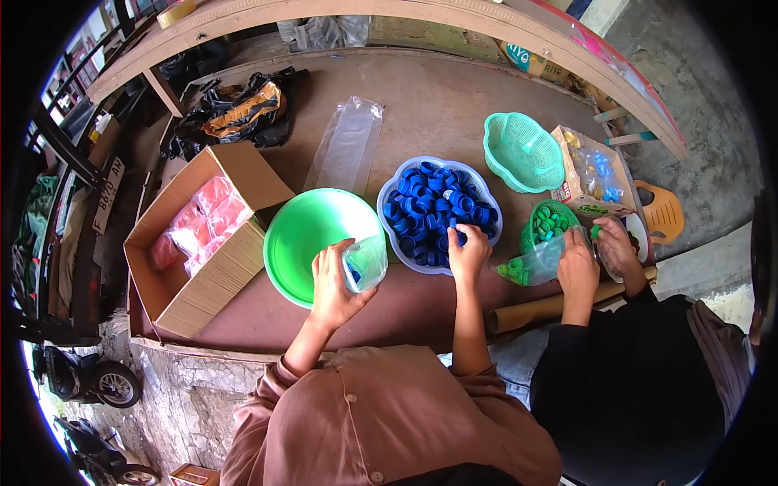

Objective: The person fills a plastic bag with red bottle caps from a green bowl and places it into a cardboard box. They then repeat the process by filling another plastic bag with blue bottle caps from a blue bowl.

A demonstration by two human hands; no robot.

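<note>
My left hand (pixel 331 290) is closed around a clear plastic bag (pixel 370 257) in front of the green basin (pixel 284 243). Something blue shows through the side of the bag. My right hand (pixel 469 255) is at the near right side of a pale blue basket (pixel 385 192) heaped with dark blue bottle caps (pixel 429 202). Its thumb and fingers pinch a blue cap (pixel 461 238) there. The inside of the basin looks bare where it shows.
An open cardboard box (pixel 203 296) holds bags of pink items (pixel 215 215). A flat plastic sleeve (pixel 348 146) and black plastic (pixel 275 121) lie behind. At right, a co-worker's hands (pixel 577 271) hold a bag of green caps (pixel 531 263), near a turquoise basket (pixel 519 150) and a carton (pixel 579 190).
</note>
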